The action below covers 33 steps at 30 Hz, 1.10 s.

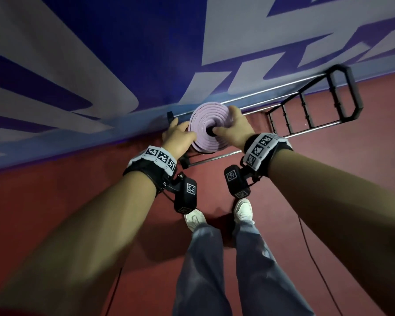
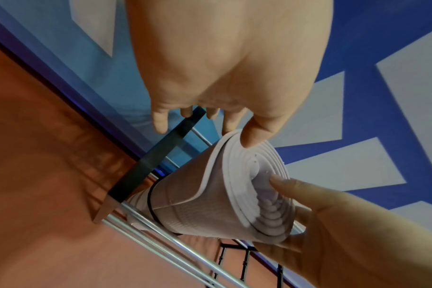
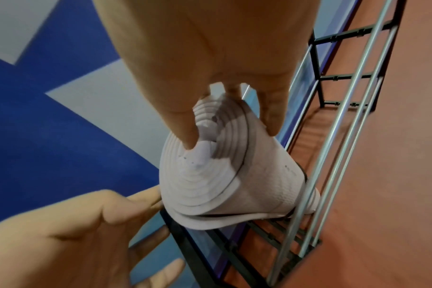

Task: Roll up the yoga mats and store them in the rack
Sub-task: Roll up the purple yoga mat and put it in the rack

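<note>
Nearest the head camera: two bare forearms with black wrist straps carrying white coded marker tiles [image 1: 162, 156], reaching down to a pale lilac rolled foam yoga mat [image 1: 204, 124]. Standing on end in the near-left end bay of a long black-framed metal rack with silver rails [image 1: 306, 110], the roll's spiral top face telescoped into stepped rings. Bound around its lower part by a thin black elastic band [image 2: 152, 202].

Left of the mat: left hand [image 1: 178, 137], fingers straight and spread, flat against the roll's side, thumb tip resting on the top rim; curled round nothing. Right of the mat: right hand [image 1: 234, 126] clamped on the roll, thumb pushed into the hollow core, fingers wrapped over the far-right rim.

Immediately left of the mat, a flat dark end bar [image 2: 160, 150] of the rack, just under the left fingers. In front of the mat, a silver front rail [image 1: 214, 157]. Right of the mat, further rack bays split by black dividers. Behind the mat, a blue wall with large white painted shapes [image 1: 100, 53]. Before the mat, red-brown floor [image 1: 55, 213], white sneakers [image 1: 243, 208] and blue-grey trousers, well apart from the rack. A thin black cable [image 1: 317, 258] trailing over the floor to the right.
</note>
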### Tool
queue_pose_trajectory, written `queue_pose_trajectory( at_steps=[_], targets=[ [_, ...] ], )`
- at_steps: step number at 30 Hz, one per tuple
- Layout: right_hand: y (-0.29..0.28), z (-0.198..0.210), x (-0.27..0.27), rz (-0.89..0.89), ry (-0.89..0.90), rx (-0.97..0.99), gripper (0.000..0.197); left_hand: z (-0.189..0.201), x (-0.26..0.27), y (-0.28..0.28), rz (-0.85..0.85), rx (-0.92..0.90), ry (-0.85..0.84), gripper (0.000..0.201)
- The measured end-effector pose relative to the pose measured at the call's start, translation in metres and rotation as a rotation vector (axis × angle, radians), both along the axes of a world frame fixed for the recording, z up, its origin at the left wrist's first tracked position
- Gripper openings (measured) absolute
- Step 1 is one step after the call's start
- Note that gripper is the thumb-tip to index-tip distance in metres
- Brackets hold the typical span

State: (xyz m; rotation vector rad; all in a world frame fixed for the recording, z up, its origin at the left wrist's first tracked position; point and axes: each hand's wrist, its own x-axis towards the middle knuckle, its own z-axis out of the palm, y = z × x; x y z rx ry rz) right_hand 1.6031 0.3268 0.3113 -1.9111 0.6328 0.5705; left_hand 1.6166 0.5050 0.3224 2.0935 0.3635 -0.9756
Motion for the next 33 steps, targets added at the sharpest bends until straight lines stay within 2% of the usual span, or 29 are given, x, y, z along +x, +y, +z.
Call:
queue_pose_trajectory(
  at_steps=[2,3,5,7,9,10,13,16,20,24,26,28,30,31,33],
  targets=[
    [-0.002,0.0,0.004,-0.062,0.039,-0.048,0.079,-0.004,0.001,0.003,0.156,-0.006,-0.075,0.059],
    [-0.002,-0.005,0.004,-0.078,0.079,-0.064,0.076,-0.01,0.001,0.006,0.26,-0.008,-0.114,0.059],
    [-0.001,-0.011,0.002,-0.092,0.12,-0.099,0.069,-0.023,-0.004,0.015,0.368,-0.014,-0.073,0.066],
    [0.004,-0.012,0.004,-0.161,0.123,-0.119,0.059,-0.039,-0.011,0.023,0.345,-0.046,0.049,0.081],
    [0.01,-0.01,0.01,-0.264,0.163,-0.064,0.056,-0.047,-0.019,0.025,0.309,-0.074,0.069,0.091],
    [0.013,-0.011,0.012,-0.306,0.178,-0.028,0.06,-0.051,-0.022,0.025,0.305,-0.084,0.051,0.093],
    [0.025,-0.014,0.012,-0.41,0.167,0.069,0.079,-0.072,-0.026,0.029,0.275,-0.093,0.011,0.092],
    [0.045,-0.007,0.009,-0.501,0.172,0.199,0.066,-0.09,-0.023,0.038,0.254,-0.051,-0.002,0.085],
    [0.053,-0.012,0.004,-0.563,0.228,0.26,0.066,-0.061,-0.018,0.034,0.196,-0.034,0.029,0.081],
    [0.052,-0.012,0.004,-0.568,0.245,0.252,0.064,-0.047,-0.018,0.03,0.181,-0.056,0.036,0.097],
    [0.051,-0.012,0.002,-0.581,0.218,0.283,0.059,-0.043,-0.015,0.028,0.191,-0.057,0.054,0.104],
    [0.05,-0.012,-0.001,-0.57,0.194,0.331,0.047,-0.04,-0.013,0.027,0.202,-0.052,0.059,0.102],
    [0.05,-0.009,-0.005,-0.512,0.201,0.344,0.027,-0.033,-0.014,0.028,0.208,-0.058,0.077,0.092],
    [0.049,-0.007,-0.007,-0.472,0.211,0.32,0.019,-0.028,-0.015,0.028,0.204,-0.057,0.074,0.081],
    [0.045,0.004,-0.012,-0.41,0.226,0.291,0.017,-0.009,-0.019,0.028,0.19,-0.042,0.046,0.06]
  ],
)
